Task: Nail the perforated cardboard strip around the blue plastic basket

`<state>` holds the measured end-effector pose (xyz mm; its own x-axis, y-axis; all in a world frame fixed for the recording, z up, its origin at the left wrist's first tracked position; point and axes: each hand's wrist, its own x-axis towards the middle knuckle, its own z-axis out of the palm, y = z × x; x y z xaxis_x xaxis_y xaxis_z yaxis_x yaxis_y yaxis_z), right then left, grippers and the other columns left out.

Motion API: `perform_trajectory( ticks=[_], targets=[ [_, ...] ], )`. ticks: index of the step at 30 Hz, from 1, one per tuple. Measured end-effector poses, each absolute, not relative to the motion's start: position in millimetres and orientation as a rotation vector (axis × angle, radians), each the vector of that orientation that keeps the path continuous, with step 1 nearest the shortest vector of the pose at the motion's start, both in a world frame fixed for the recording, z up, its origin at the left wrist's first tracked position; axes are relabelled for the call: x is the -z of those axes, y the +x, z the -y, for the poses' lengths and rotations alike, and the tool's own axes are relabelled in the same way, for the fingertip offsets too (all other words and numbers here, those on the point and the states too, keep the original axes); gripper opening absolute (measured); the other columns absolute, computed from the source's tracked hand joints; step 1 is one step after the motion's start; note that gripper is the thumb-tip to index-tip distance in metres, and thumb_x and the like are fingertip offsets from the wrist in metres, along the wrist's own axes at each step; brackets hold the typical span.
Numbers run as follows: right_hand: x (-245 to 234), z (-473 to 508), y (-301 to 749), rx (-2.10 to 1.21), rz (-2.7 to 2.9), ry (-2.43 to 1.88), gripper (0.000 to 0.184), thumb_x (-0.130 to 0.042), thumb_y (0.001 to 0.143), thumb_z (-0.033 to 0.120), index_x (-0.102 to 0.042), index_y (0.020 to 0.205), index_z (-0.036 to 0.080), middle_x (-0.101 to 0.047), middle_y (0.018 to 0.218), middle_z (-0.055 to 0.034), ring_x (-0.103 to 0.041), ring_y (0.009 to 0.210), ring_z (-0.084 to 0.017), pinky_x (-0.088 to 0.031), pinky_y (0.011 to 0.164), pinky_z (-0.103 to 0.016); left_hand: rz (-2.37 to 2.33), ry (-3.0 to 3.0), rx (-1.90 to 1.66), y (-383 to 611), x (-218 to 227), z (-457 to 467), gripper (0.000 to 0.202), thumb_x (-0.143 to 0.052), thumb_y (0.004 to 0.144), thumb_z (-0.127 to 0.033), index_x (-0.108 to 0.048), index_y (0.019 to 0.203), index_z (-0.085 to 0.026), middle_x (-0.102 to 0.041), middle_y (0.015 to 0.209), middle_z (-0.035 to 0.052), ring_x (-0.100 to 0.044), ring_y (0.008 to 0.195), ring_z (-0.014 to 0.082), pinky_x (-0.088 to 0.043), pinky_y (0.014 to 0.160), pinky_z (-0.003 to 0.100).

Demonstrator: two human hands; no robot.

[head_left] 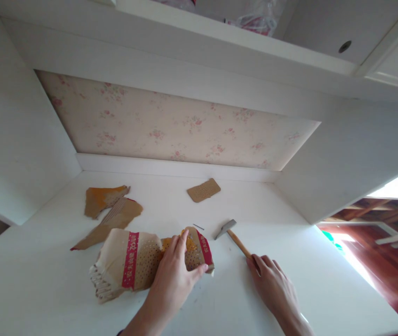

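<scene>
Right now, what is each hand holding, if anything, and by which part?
The right hand holds the hammer by its handle; the left hand rests on the dotted cardboard, any grip unclear.

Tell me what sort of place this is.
Probably a room in a home, at a built-in desk nook: a white tabletop beneath an overhead cupboard, with flower-patterned wallpaper behind and a reddish floor off to the right.
</scene>
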<state>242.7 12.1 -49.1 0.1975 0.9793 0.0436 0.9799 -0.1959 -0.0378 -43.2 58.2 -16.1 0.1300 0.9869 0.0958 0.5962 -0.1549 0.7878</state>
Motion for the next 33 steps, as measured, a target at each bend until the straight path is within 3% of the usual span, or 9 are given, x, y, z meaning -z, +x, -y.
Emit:
perform_trajectory(
  ticks=[4,9,15,21,24,27,29,33],
  targets=[
    [34.5,-34.2,222.2,0.17,1.973,-2.228,0.037,-0.04,0.1,0.042,-0.066,0.114,0.02,-0.066,0.114,-0.013,-0.062,0.098,-0.029,-0.049,0.082,-0.042,-1.485,1.817,-0.908,-43.0,17.6,-57.8,0.076,-0.071,0.075,-0.032,-0.037,0.142,-0.021,-0.052,0.135,0.0149,-0.055,0.124,0.0303,-0.047,0.102,0.044],
    [13.5,-85.2,164.1,-0.005,2.15,-1.977,0.031,-0.044,0.1,0.035,-0.064,0.119,0.021,-0.066,0.117,-0.0105,-0.058,0.108,-0.025,-0.044,0.093,-0.037,-1.548,1.885,-0.899,-42.2,16.0,-57.0,0.074,-0.071,0.075,-0.033,-0.04,0.141,-0.02,-0.054,0.134,0.0149,-0.058,0.12,0.0308,-0.049,0.1,0.046],
    [22.0,-136.8,133.1,-0.116,2.312,-1.918,0.02,-0.055,0.096,0.029,-0.07,0.099,0.016,-0.069,0.105,-0.0118,-0.061,0.104,-0.026,-0.046,0.092,-0.04,-1.58,1.908,-0.793,-43.6,10.4,-58.1,0.071,-0.067,0.079,-0.039,-0.042,0.14,-0.015,-0.055,0.133,0.0181,-0.059,0.119,0.0306,-0.05,0.099,0.043],
    [36.3,-148.3,135.5,-0.255,2.241,-1.927,0.03,-0.062,0.094,0.032,-0.06,0.12,0.017,-0.063,0.121,-0.0074,-0.065,0.1,-0.022,-0.055,0.084,-0.043,-1.563,2.025,-0.811,-42.7,7.5,-58.9,0.058,-0.057,0.088,-0.043,-0.047,0.138,-0.015,-0.064,0.122,0.0175,-0.057,0.122,0.0322,-0.046,0.101,0.048],
    [28.6,-143.7,140.4,-0.333,2.084,-1.901,0.019,-0.052,0.098,0.023,-0.063,0.109,0.013,-0.067,0.105,-0.0106,-0.066,0.093,-0.022,-0.053,0.082,-0.04,-1.529,2.068,-0.776,-43.5,2.6,-60.7,0.051,-0.052,0.091,-0.038,-0.047,0.137,-0.016,-0.067,0.114,0.0147,-0.063,0.111,0.0283,-0.05,0.094,0.043],
    [13.6,-134.3,147.8,-0.441,1.889,-1.817,0.029,-0.034,0.099,0.017,-0.055,0.119,0.011,-0.068,0.085,-0.0085,-0.065,0.076,-0.021,-0.05,0.073,-0.036,-1.502,2.094,-0.691,-45.7,-5.8,-63.9,0.044,-0.05,0.092,-0.029,-0.049,0.134,-0.016,-0.067,0.114,0.0137,-0.066,0.102,0.0251,-0.051,0.09,0.039],
    [3.9,-125.1,151.5,-0.545,1.777,-1.73,0.033,-0.033,0.098,0.02,-0.049,0.126,0.016,-0.066,0.08,-0.0028,-0.063,0.068,-0.019,-0.049,0.067,-0.033,-1.491,2.105,-0.649,-47.1,-12.4,-67.0,0.039,-0.05,0.091,-0.024,-0.052,0.13,-0.017,-0.067,0.114,0.0128,-0.067,0.1,0.0247,-0.051,0.088,0.038],
    [-9.7,-101.9,150.9,-0.821,1.615,-1.521,0.029,-0.04,0.096,0.033,-0.062,0.105,0.018,-0.067,0.079,-0.0025,-0.066,0.068,-0.017,-0.053,0.064,-0.029,-1.433,2.157,-0.626,-46.4,-22.2,-74.1,0.026,-0.051,0.089,-0.017,-0.059,0.113,-0.024,-0.07,0.099,0.0046,-0.069,0.088,0.0208,-0.05,0.08,0.032]
  ],
)
